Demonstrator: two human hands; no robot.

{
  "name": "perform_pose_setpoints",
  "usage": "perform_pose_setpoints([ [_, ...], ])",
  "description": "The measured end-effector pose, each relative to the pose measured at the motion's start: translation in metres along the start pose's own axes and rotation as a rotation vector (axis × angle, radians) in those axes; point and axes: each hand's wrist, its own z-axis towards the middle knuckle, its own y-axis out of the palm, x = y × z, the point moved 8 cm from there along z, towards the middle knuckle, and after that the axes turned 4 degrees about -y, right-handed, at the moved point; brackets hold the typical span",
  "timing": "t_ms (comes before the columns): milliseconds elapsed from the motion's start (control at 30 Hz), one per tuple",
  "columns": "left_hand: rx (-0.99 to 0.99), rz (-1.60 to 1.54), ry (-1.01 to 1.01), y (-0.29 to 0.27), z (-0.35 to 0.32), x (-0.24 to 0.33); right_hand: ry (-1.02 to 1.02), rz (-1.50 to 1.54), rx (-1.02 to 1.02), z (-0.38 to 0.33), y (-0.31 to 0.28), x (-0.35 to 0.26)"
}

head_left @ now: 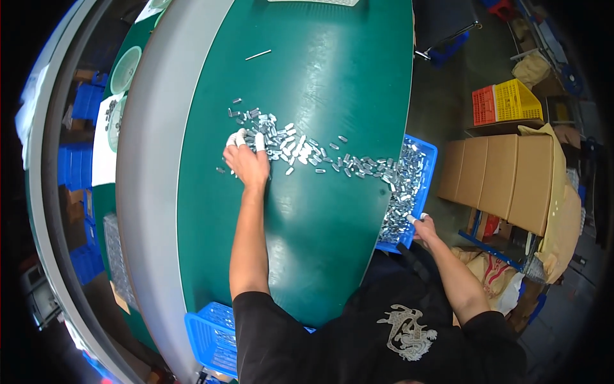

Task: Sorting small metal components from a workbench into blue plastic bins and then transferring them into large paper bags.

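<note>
Small shiny metal pieces (297, 148) lie in a loose heap on the green table and trail off to the right. At the left end of the heap is my left hand (249, 163), palm down, with white covers on several fingertips. Its fingers are apart and rest among the pieces; whatever lies under them is hidden. A blue plastic basket (430, 173), full of similar pieces, sits against the table's right edge. My right hand (426, 229) grips its near right rim, a white cover on one finger.
A thin metal rod (258, 55) lies farther up the green table (307, 224). Another blue basket (198, 333) with pieces stands at the lower left. Cardboard boxes (492, 173) and yellow and red crates (515, 102) stand to the right; green bowls (126, 69) lie beyond the grey left ledge.
</note>
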Motion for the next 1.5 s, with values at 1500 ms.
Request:
perform_pose_setpoints([
  [1500, -0.037, -0.215, 0.145, -0.019, -0.089, -0.014, -0.023, 0.039, -0.152, 0.001, 0.002, 0.011],
])
